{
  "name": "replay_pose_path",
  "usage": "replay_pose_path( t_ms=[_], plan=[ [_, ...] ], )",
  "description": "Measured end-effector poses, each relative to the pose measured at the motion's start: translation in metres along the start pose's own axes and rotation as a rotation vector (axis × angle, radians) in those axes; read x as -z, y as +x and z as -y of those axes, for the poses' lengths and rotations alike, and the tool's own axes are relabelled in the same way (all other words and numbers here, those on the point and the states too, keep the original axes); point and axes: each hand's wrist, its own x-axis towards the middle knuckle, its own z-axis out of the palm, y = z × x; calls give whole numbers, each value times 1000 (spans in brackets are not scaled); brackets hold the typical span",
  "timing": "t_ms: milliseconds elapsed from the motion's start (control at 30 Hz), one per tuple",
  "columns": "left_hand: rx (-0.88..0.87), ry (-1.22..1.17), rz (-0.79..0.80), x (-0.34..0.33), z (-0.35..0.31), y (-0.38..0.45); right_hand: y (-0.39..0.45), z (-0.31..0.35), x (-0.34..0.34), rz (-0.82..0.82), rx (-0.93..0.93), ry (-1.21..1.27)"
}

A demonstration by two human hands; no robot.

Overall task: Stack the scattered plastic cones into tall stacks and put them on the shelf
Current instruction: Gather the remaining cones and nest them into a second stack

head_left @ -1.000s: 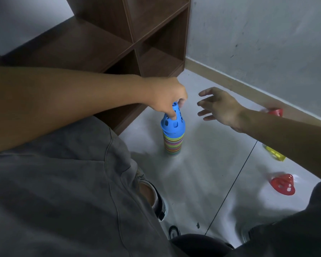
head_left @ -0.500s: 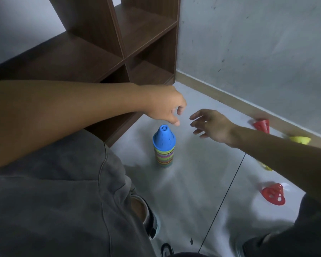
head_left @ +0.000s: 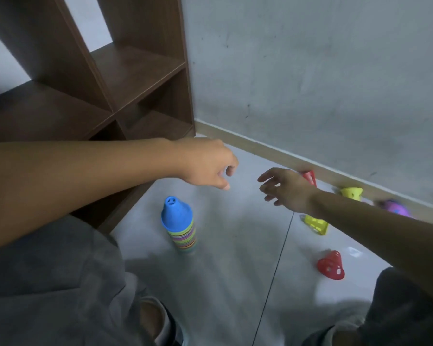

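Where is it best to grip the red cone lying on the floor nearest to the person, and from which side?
Probably from above, by the narrow closed end. The red cone lies tipped, its wide rim low and toward the camera and its tip pointing up and away, with bare floor around it. The right hand, open, is on that side.

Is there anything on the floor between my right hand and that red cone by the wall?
Nothing visible. The right hand hovers open just in front of the red cone, partly covering it from this view.
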Motion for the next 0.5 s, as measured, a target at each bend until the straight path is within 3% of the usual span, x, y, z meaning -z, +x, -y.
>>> replay_pose_path(
  t_ms=[233,500],
  plan=[
    [-64,50,49,-2,-57,63,-15,-72,62,-165,-42,-156],
    [-51,-49,86,-35,-115,141,-33,-177,105,-258,-162,-328]
  ],
)
